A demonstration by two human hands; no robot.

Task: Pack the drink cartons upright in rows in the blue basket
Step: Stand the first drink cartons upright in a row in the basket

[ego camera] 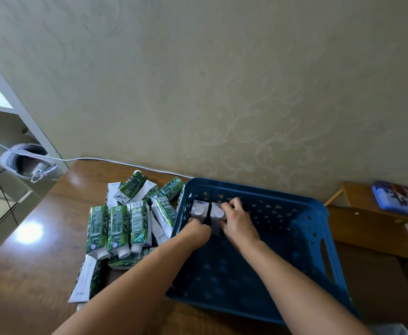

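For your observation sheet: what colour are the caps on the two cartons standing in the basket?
White, seen in the head view: caps on the cartons in the blue basket.

Both hands cover the lower bodies of two upright cartons [209,213] in the blue basket's [294,209] far left corner; only their white caps show. The left hand's [197,232] fingers are tucked from sight behind its knuckles. Print on the heaped cartons [118,228] is too small to read. A blue object [401,198] at right is blurred and cropped by the frame edge.
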